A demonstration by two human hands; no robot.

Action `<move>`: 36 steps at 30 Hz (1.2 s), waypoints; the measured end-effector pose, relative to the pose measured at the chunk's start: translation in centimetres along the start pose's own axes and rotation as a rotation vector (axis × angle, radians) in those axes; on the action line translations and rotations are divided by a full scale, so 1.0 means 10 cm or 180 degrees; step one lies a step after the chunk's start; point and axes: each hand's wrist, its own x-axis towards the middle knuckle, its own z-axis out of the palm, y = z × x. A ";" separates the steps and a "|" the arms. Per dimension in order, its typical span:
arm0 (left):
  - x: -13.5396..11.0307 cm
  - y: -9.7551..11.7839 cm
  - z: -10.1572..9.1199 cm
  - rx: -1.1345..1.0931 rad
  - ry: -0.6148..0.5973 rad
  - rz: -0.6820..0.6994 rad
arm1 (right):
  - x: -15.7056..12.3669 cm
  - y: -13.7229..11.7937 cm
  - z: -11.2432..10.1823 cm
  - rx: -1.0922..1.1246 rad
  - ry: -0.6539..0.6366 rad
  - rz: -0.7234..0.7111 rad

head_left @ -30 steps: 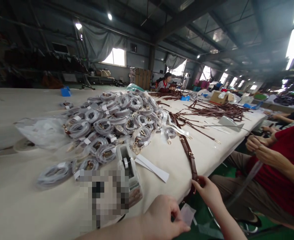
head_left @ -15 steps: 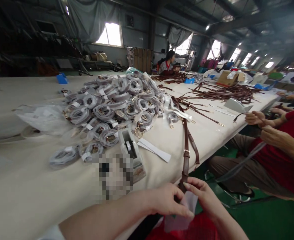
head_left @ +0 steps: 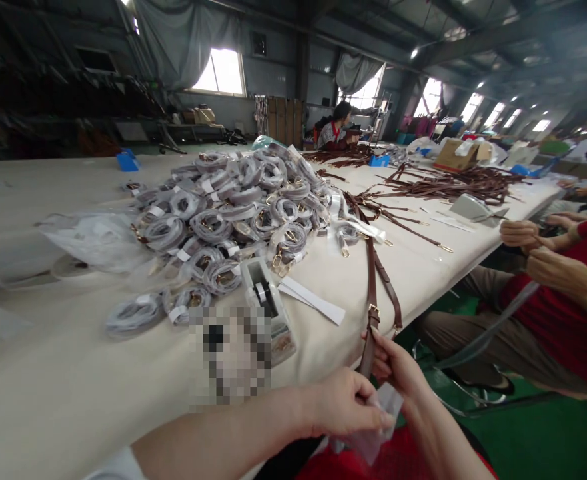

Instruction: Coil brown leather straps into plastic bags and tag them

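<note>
A brown leather strap (head_left: pixel 372 283) with a gold buckle hangs over the table's near edge toward my lap. My right hand (head_left: pixel 398 363) is closed on it just below the buckle, thumb on top. My left hand (head_left: pixel 348 403), lower down, pinches a translucent plastic sleeve (head_left: pixel 389 399) at the strap's lower end. How far the strap's end sits inside the sleeve is hidden by my fingers. A second length of brown strap (head_left: pixel 388 287) lies beside the first at the edge.
A tape dispenser (head_left: pixel 268 307) and white paper strips (head_left: pixel 313 300) lie near me. Behind them rises a heap of coiled, plastic-wrapped straps (head_left: pixel 233 220). Loose brown straps (head_left: pixel 453 183) spread farther back. At right, a co-worker's hands (head_left: pixel 543 250) handle another strap.
My right hand has moved up along the strap toward the buckle. My left hand keeps its pinch on the sleeve, which has shifted slightly. The view has swung a little.
</note>
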 end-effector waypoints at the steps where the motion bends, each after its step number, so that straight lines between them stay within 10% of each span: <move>1: 0.00 0.01 0.00 0.0048 -0.0012 0.0036 | -0.01 0.00 0.02 -0.0002 -0.0003 -0.0009; 8: 0.05 -0.04 -0.09 0.0552 -0.0204 0.0645 | -0.42 0.02 0.09 -0.0452 -0.0129 0.0167; 15: 0.10 -0.06 -0.16 0.1072 -0.0582 0.1247 | -0.63 -0.34 -0.16 -0.0630 0.0106 -0.0607; 23: 0.14 -0.04 -0.22 0.1660 -0.0072 0.1965 | -0.96 -0.42 -0.13 -0.2600 0.0064 -0.1360; 29: 0.18 -0.03 -0.26 0.2592 0.0137 0.1668 | -1.26 -0.83 -0.21 -0.2248 0.1253 -0.2454; 36: 0.21 -0.11 -0.16 0.3694 -0.0179 0.2018 | -1.33 -0.92 -0.11 -0.1436 0.1183 -0.2765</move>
